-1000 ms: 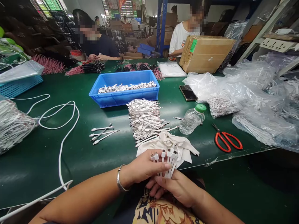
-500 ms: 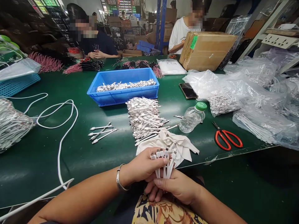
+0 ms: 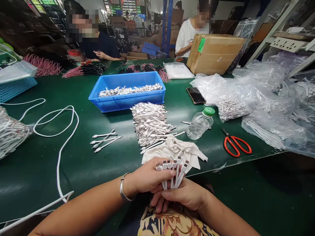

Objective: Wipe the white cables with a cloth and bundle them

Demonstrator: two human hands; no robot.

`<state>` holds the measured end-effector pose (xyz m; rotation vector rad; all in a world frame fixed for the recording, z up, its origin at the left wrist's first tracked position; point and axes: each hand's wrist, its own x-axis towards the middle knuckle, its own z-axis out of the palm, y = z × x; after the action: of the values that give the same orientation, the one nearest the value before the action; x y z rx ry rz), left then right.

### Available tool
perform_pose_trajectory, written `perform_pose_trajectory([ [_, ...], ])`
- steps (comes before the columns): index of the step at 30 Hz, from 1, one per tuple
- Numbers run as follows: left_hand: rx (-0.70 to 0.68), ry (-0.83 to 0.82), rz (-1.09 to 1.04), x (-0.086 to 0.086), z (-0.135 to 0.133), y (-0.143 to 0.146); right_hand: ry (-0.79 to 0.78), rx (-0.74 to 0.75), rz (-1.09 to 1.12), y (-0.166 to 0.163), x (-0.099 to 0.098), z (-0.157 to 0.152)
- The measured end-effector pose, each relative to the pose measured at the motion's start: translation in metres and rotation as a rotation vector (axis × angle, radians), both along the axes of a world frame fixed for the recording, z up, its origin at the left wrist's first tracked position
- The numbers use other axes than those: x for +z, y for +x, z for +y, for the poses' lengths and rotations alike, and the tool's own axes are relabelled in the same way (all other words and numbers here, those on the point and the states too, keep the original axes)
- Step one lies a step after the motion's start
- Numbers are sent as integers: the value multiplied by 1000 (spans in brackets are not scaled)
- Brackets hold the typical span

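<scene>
Several short white flat cables (image 3: 175,179) with metal plugs at their upper ends are fanned out between my two hands, above my lap. My left hand (image 3: 150,175), with a silver bracelet at the wrist, pinches them just below the plugs, thumb across the front. Lower down, my right hand (image 3: 188,195) grips the same cables with its thumb over them; their lower ends are hidden. Just beyond my hands lies a crumpled white cloth (image 3: 172,150) on the green table. Behind it is a dense pile of similar white cables (image 3: 150,123).
A blue bin (image 3: 128,103) holds more cables. Some loose cables (image 3: 104,141) lie left of the pile. To the right are a clear bottle (image 3: 199,126), red-handled scissors (image 3: 236,144), a phone (image 3: 196,95) and plastic bags (image 3: 265,101). Two people sit across the table.
The cables in my hands have spread wider, and one plug now stands higher than the others. Both hands keep their grip. The whole view has shifted slightly.
</scene>
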<state>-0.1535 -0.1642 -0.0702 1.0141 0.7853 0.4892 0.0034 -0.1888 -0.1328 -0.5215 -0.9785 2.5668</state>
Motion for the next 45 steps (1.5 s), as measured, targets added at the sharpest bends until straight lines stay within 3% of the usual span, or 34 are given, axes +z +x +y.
perform_pose_trajectory([
  [5,27,39,49,-5,0,0,-25,19,40,2,-1,-2],
  [10,128,-55,58,-9,0,2,-55,9,74,1,-4,-5],
  [15,147,-100,71,-10,0,3,-61,11,70,-1,-5,-5],
  [21,211,-208,1,-14,3,4,-66,-4,20,-2,4,-3],
  [28,175,-232,-44,-15,5,3,-62,-24,-74,-4,13,-2],
  [36,144,-160,-50,-13,3,3,-46,-59,-175,-8,16,-1],
  [45,120,28,64,-3,-2,4,-3,-87,-259,-13,8,-4],
])
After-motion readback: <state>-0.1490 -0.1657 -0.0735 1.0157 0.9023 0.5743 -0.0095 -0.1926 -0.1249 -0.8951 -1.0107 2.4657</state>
